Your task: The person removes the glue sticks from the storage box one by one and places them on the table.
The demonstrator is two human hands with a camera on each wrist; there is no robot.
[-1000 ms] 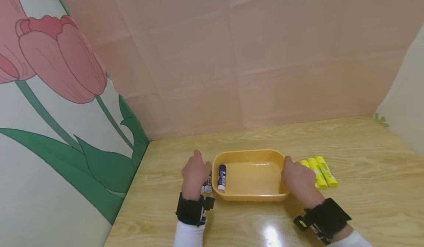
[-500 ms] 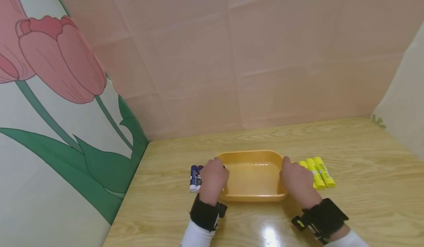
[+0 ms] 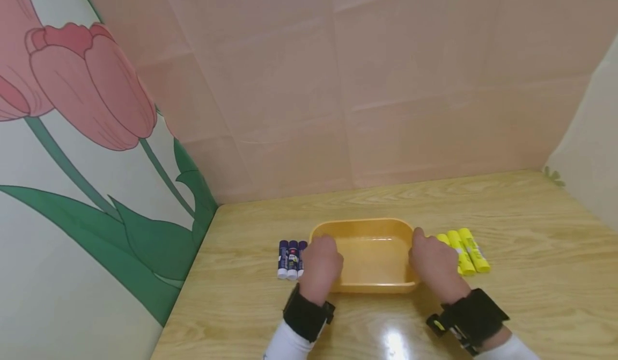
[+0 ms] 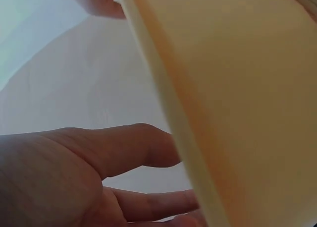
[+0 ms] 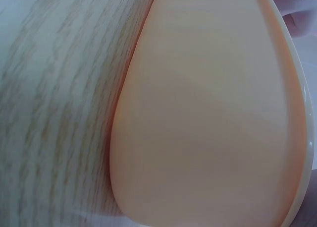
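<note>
A shallow yellow-orange plastic tray (image 3: 372, 289) sits on the table between the hands. My right hand (image 3: 434, 266) grips its right end at the rim. My left hand (image 3: 322, 261) reaches down over the tray's left end. In the left wrist view, the thumb and fingers of that hand (image 4: 89, 172) pass behind the tray's wall (image 4: 237, 98), which hides their tips, so I cannot tell whether they hold anything. Left of the tray, three dark blue glue sticks (image 3: 292, 261) with white ends lie side by side. The tray's wall (image 5: 208, 113) fills most of the right wrist view.
Several bright yellow tubes (image 3: 468, 252) lie side by side to the right of the tray, partly behind the right hand. The wood-grain table (image 3: 232, 317) meets a pink sheet (image 3: 289, 108) at the back and a tulip-patterned panel (image 3: 87, 97) on the left.
My left hand has moved right, from over the dark blue glue sticks to over the tray's left end. It now covers the spot where a glue stick showed in the tray. My right hand stays put.
</note>
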